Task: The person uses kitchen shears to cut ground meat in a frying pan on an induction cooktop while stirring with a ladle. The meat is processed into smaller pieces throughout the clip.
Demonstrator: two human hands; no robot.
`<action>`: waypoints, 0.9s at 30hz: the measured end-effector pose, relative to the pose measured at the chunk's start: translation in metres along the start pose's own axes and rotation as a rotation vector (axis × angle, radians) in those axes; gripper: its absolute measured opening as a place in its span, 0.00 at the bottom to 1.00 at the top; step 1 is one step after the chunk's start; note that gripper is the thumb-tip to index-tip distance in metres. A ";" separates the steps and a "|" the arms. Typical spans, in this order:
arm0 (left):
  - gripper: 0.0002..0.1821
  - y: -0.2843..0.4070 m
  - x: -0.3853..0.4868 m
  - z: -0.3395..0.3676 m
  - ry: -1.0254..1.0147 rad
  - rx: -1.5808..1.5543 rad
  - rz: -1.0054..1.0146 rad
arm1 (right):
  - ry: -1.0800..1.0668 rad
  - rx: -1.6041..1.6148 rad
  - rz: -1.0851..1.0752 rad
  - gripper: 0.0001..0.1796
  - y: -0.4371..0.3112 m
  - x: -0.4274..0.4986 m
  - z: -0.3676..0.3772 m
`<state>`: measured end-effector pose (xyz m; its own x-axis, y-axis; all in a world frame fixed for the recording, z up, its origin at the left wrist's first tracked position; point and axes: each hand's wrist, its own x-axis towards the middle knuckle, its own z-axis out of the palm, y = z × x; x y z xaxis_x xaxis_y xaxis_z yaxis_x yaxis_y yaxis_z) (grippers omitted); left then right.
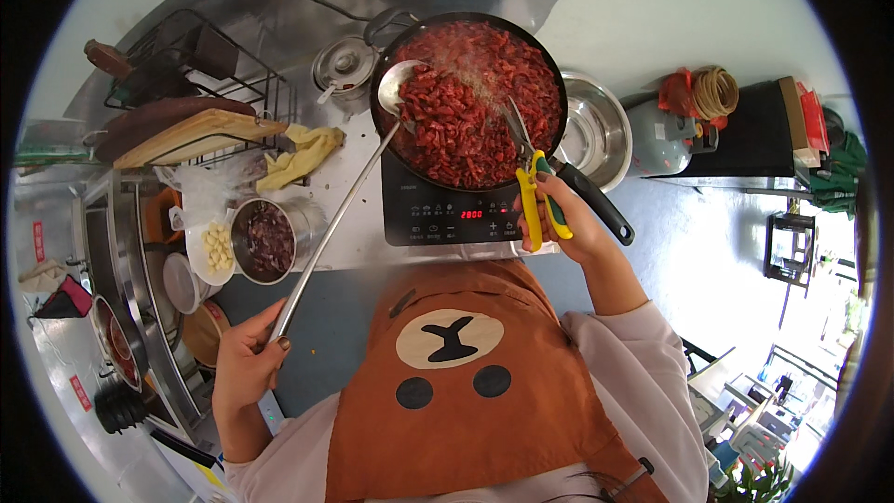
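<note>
My left hand grips the handle of a long metal ladle, whose bowl rests among red chopped pieces, apparently dried chilies, inside a black frying pan. Kitchen scissors with yellow and green handles are in my right hand; their blades are parted and point into the red pieces. Steam seems to rise from the pan. Beneath the pan sits a black induction cooktop with a lit red display. The pan's black handle extends just right of my right hand.
Left of the cooktop are a steel pot of dark purplish chopped pieces, a white bowl of peeled garlic cloves, a yellow cloth and a lidded steel container. A steel basin and a gas cylinder stand to the right.
</note>
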<state>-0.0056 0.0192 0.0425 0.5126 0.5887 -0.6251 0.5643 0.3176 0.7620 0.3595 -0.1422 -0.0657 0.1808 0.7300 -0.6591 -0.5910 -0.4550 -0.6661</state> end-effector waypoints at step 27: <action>0.27 0.003 -0.005 0.010 -0.047 0.141 0.024 | -0.297 0.273 0.169 0.33 -0.004 0.043 0.029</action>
<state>-0.0003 0.0100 0.0461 0.5550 0.5579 -0.6170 0.6354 0.1944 0.7473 0.3474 -0.0940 -0.0813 -0.1469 0.7898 -0.5955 -0.7865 -0.4584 -0.4139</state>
